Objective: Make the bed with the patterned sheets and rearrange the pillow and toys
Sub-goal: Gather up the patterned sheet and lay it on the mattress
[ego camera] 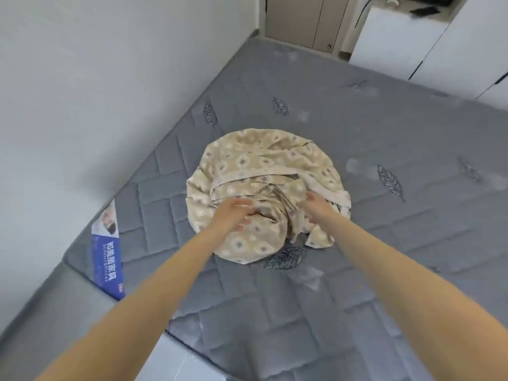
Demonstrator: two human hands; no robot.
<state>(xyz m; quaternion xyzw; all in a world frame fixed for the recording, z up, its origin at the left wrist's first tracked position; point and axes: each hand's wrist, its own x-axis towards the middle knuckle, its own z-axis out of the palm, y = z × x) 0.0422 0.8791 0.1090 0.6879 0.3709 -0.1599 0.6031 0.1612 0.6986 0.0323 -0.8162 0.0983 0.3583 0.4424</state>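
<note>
Motion-blurred at left hand [233, 213], so cannot tell its grip; rests on top of the bundled patterned sheet [264, 166]. Right hand [313, 203] grip closed, fingers curled into folds at the bundle's right. Both forearms stretched forward, cut off at bottom edge. Sheet heaped mid grey mattress [384, 127], inner folds hidden. Blue label [105, 251] at mattress's left edge, text too small to read.

Count, from bedside: one grey mattress [357, 284]; one bundled patterned sheet [264, 166]; two hands, left hand [233, 214] and right hand [314, 203]; one blue label [105, 259]; four clear leaf motifs [390, 182], others blurred.
</note>
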